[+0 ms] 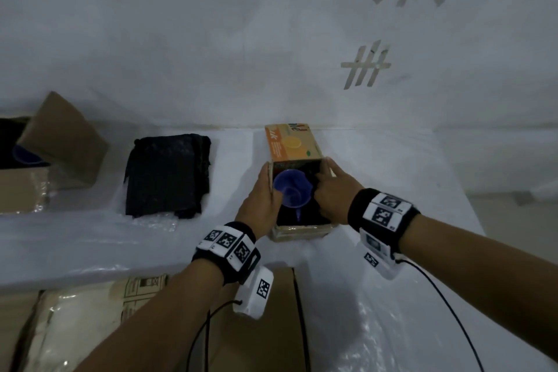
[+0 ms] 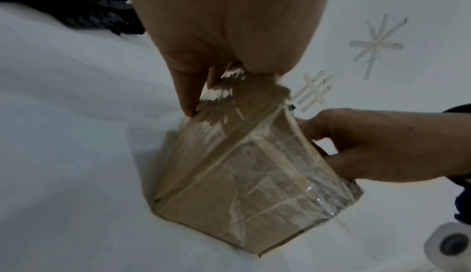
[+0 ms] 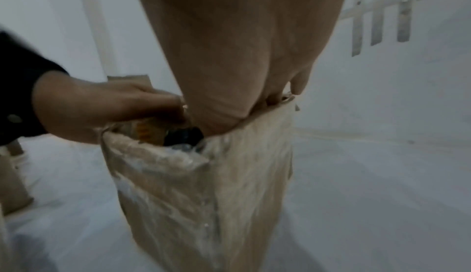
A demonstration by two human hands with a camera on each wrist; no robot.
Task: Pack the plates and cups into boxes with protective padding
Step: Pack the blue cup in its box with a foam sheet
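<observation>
Head: cup point(image 1: 291, 192) between hands point(image 1: 297, 195).

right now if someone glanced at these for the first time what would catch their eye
A blue cup sits in a small open box lined with dark padding, mid-table. The left hand grips the box's left wall while the right hand reaches inside beside the cup. Further left lies a folded black cloth.
</observation>
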